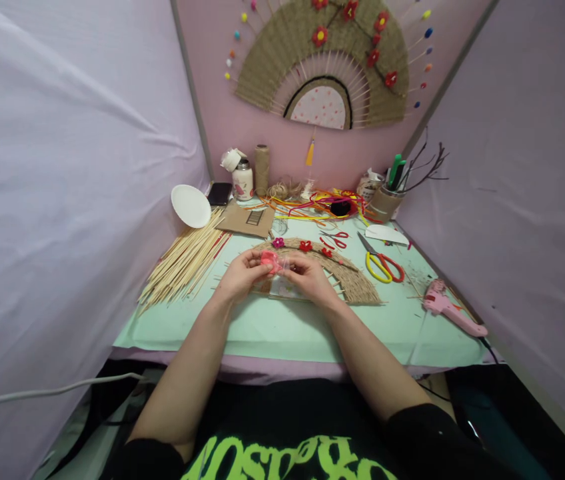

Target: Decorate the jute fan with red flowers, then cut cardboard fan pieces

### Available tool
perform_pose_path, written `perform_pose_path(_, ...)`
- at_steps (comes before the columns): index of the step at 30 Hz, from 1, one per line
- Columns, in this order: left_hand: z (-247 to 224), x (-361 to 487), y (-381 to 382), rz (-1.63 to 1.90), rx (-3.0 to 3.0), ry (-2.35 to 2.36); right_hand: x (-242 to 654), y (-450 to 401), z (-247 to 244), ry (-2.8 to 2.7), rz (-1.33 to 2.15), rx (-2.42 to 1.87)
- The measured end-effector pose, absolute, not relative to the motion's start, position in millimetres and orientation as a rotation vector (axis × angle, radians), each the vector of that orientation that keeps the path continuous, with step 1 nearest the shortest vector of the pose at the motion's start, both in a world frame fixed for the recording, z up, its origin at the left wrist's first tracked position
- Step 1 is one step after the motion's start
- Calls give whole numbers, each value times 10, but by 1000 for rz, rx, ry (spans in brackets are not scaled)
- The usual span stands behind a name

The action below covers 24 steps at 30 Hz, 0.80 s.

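Note:
Over the middle of the table, my left hand (243, 272) pinches a coral-pink lump in clear plastic (269, 262), which looks like modelling clay. My right hand (311, 277) has its thumb and fingers pressed together on the clear plastic at the right side of the lump. Beneath both hands lies a fan of woven twine on sticks (362, 287), with a magenta flower (278, 243) and red flowers (305, 246) along its upper part. My hands hide the middle and part of the left of this fan.
Thin wooden sticks (182, 263) lie in a pile at left. On the right are yellow-and-red scissors (381, 261), small red scissors (335, 239) and a pink glue gun (450, 311). A cardboard piece (245, 220) and coloured cords (312, 207) lie behind. A large fan (257, 73) hangs above.

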State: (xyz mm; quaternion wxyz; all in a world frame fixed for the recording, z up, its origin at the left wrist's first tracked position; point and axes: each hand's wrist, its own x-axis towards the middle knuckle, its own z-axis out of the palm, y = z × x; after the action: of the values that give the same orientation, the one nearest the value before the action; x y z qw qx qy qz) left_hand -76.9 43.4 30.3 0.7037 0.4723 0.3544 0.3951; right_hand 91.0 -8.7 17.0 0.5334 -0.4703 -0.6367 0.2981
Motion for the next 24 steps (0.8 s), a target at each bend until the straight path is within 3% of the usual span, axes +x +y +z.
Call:
perform_pose_path(9,343,-783,414,895,1005,786,958,-81,155,-1431,924,-1088)
perform_pose_path(16,331,-844,533,1108,968,837,1051,-37,210,-830,1186,-1044)
perform_pose_path(20,226,-950,651,1256,1154,1119,1078,-29,234,-683,1318,-989)
perform_pose_path(24,137,-1067,723,1085,1690,1523,1059,-51,252,-676,1374,-952)
